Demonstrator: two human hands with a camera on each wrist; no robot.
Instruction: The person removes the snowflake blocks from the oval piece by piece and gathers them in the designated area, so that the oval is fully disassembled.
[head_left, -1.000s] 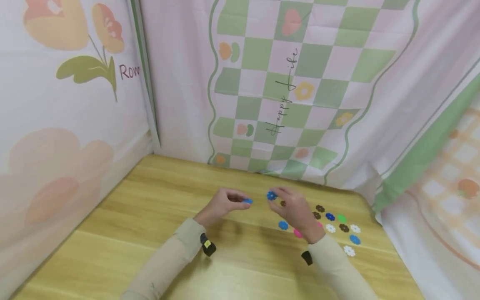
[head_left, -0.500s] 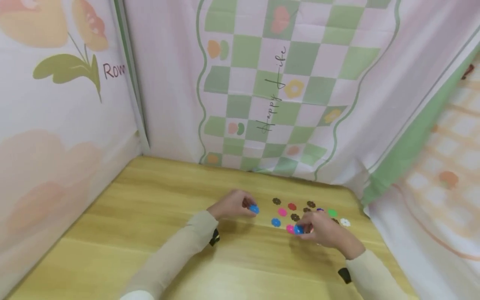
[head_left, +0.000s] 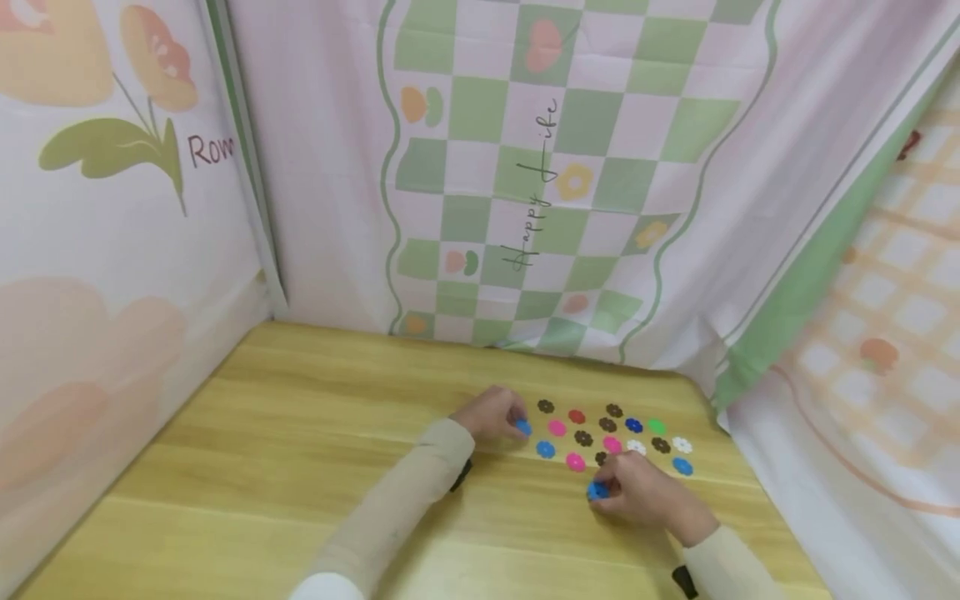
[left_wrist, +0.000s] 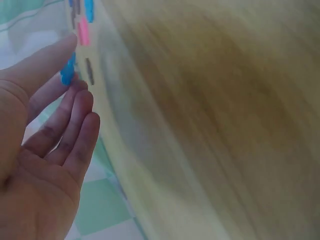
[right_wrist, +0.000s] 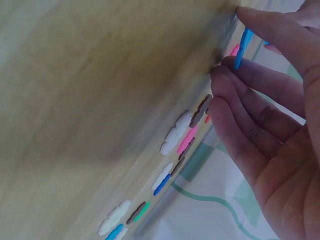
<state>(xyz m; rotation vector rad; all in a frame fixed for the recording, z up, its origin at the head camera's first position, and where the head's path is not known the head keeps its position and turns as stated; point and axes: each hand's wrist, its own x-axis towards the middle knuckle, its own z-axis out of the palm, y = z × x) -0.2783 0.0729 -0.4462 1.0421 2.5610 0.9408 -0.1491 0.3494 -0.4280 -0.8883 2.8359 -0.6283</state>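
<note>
My left hand [head_left: 491,414] pinches a light blue flower-shaped disc [head_left: 522,427] just left of the loose pieces. In the left wrist view that blue disc [left_wrist: 68,71] shows between thumb and forefinger, the other fingers loosely bent. Nearer to me and further right, my right hand [head_left: 641,487] pinches another blue flower-shaped disc [head_left: 597,491] low over the table. The right wrist view shows this disc [right_wrist: 243,49] edge-on between thumb and fingertip. Close by lie a light blue disc [head_left: 545,450], a pink disc [head_left: 575,462] and a brown disc [head_left: 601,458], partly covered by the right hand.
Several more flower discs, such as a red one [head_left: 576,416], a green one [head_left: 657,426] and a white one [head_left: 682,445], lie flat on the wooden table [head_left: 300,467]. A checked curtain [head_left: 510,250] hangs along the back edge, with cloth at both sides.
My right hand has moved away from my left, toward the front right, keeping its blue disc. My left hand has shifted a little right and lower with its own. The head view has turned slightly right.
</note>
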